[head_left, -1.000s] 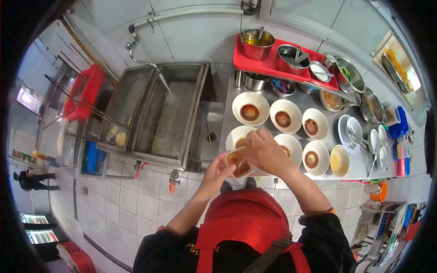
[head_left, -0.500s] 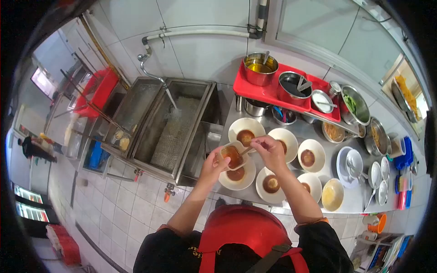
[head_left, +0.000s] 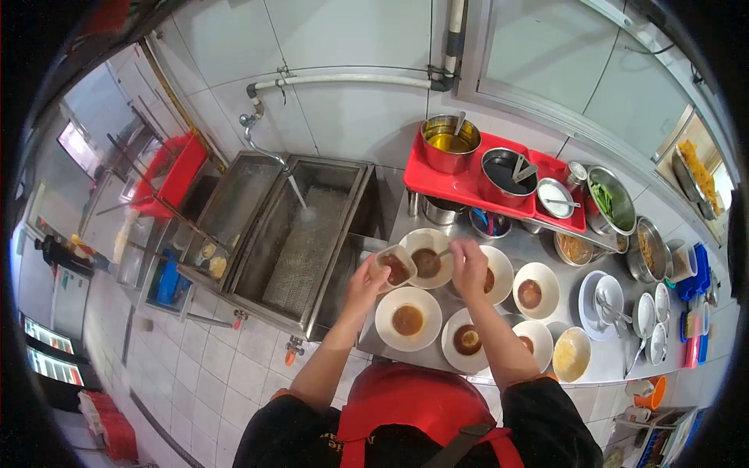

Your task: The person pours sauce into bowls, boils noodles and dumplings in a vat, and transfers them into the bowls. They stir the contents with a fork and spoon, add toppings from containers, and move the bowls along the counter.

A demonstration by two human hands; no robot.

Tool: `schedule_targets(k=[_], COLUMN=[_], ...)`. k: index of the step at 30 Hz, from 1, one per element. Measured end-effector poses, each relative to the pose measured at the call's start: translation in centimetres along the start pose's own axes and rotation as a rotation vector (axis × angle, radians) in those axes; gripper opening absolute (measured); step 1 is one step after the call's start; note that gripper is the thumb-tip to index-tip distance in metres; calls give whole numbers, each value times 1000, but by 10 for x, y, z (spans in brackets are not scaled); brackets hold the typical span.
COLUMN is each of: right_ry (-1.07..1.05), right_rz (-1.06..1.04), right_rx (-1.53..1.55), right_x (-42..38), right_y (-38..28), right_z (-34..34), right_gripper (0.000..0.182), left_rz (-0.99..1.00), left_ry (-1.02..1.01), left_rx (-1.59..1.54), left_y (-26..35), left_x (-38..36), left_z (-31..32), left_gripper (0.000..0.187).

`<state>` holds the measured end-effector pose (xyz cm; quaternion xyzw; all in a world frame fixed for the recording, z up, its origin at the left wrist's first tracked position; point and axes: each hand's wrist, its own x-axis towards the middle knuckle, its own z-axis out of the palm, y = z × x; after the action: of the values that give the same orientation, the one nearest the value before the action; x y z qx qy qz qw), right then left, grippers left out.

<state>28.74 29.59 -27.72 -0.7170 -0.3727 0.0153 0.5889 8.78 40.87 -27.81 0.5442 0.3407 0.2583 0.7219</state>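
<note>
My left hand (head_left: 361,288) is closed around a small tub (head_left: 395,267) of reddish-brown sauce, tilted over the worktop. In my right hand (head_left: 470,269) is a spoon (head_left: 445,252), pinched by its handle, its end over the back-left white bowl (head_left: 417,235). Brown liquid lies in the bottom of that bowl. Just in front of the tub stands another white bowl (head_left: 388,324) with brown liquid. Beside it, a third bowl (head_left: 452,355) has a pale lump in its brown liquid. Several similar bowls stand to the right, partly behind my right arm.
A red tray (head_left: 437,187) on a raised shelf carries a pot of yellow oil (head_left: 450,160) and a pot of dark liquid (head_left: 507,183). At the left, water runs from a tap (head_left: 296,191) into a steel basin (head_left: 257,285). Stacked plates (head_left: 587,304) and ladles lie at right.
My right hand has moved the spoon out of the tub and over the back-left bowl. My left hand has shifted slightly left with the tub, uncovering the front-left bowl.
</note>
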Motion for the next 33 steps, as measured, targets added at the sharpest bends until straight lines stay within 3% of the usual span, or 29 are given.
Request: schedule_targets(k=[2,6,9,12,13,16,19,22,26,29,32,33], right_ry=[-145,18,-205,-110,-82,208,365,30,65,-168,-128,-79], right_rz=[-486,-482,-437,-163,131,595,26,-447,-546,-479,-99,176], right_rx=[-254,-143,-124,-205,-140,334,-197,-454,-291,-162,-102,15], right_x=[-8,-9,-8,-23,-30,-33,-34,-40,-43,-54,-74,-81], right_y=[17,-35,-61,-26,-1,24,32,30,-37,-55,-34,-30], right_z=[3,-5,-5,-10,-15,-57,-89,-104,-86,-45,-18,-10], right_gripper=[8,3,4,11,15,19,13,6,3,6,10,18], left_rz=[1,-46,-62,9,24,-68,-43,-66,-27,-45,-51,-42], left_ry=[-26,-60,-168,-206,-235,-258,-248,-233,-219,-230,-200,-184], left_rx=[-1,30,-14,89,84,24,4,12,22,33,26,22], left_y=[-10,-8,-16,-29,-27,-24,-36,-30,-30,-31,-20,-23], left_x=[3,4,6,11,7,-4,-5,-15,-24,-35,-49,-53], left_z=[-13,-11,6,26,34,53,55,52,44,29,17,9], left_gripper=[70,70,70,69,68,69,70,68,66,65,66,66])
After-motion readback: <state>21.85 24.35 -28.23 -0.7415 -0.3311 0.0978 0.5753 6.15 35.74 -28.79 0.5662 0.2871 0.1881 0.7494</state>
